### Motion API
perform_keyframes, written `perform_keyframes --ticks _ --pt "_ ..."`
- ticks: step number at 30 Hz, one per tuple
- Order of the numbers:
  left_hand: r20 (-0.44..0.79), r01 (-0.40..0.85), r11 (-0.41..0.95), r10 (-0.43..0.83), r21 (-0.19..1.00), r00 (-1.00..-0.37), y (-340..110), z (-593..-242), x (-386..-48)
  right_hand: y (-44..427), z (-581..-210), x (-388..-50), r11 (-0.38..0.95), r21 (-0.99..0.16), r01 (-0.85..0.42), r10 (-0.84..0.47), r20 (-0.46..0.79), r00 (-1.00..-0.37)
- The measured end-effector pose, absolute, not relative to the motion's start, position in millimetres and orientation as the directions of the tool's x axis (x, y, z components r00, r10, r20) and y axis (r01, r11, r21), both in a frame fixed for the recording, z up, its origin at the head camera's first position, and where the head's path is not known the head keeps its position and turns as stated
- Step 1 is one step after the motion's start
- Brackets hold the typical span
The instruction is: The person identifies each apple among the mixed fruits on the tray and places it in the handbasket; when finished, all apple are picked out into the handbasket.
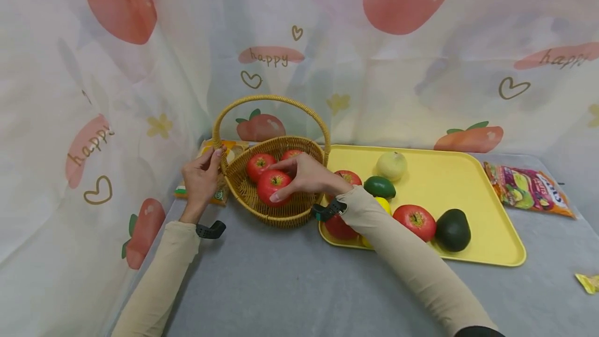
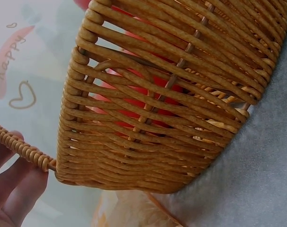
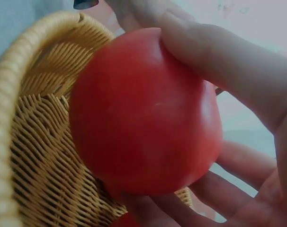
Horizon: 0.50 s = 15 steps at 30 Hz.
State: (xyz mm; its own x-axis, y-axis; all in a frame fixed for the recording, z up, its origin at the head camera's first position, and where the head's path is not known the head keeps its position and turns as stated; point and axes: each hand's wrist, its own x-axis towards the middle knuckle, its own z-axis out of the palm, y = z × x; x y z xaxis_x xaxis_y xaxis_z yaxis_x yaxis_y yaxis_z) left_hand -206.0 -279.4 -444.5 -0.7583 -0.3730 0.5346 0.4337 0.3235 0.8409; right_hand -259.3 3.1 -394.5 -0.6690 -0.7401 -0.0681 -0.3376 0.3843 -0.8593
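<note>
A red apple [image 1: 273, 187] is held in my right hand [image 1: 309, 175], over the inside of a wicker basket [image 1: 285, 218]. In the right wrist view, thumb and fingers curl round the apple [image 3: 146, 113] from both sides. Two more red apples lie in the basket, one [image 1: 260, 166] at the left and one [image 1: 291, 154] at the back, partly hidden. My left hand [image 1: 202, 177] pinches the foot of the basket's arched handle [image 1: 217, 134] at its left side. In the left wrist view, the fingers [image 2: 27, 189] touch the handle from below.
A yellow tray [image 1: 482, 212] right of the basket bears several fruits, among them a red apple [image 1: 414, 222], an avocado [image 1: 453, 230] and a pale round fruit [image 1: 391, 166]. A candy bag [image 1: 529, 189] lies right of it. Orange-and-white packaging [image 1: 217, 196] sits behind the left hand.
</note>
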Motion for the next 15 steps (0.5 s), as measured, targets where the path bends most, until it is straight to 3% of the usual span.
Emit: perform_keyframes --ticks 15 --pt "0.551 0.447 0.335 -0.357 0.829 -0.754 -283 -449 -209 -25 -405 -274 0.396 -0.835 -0.381 -0.82 -0.135 -0.556"
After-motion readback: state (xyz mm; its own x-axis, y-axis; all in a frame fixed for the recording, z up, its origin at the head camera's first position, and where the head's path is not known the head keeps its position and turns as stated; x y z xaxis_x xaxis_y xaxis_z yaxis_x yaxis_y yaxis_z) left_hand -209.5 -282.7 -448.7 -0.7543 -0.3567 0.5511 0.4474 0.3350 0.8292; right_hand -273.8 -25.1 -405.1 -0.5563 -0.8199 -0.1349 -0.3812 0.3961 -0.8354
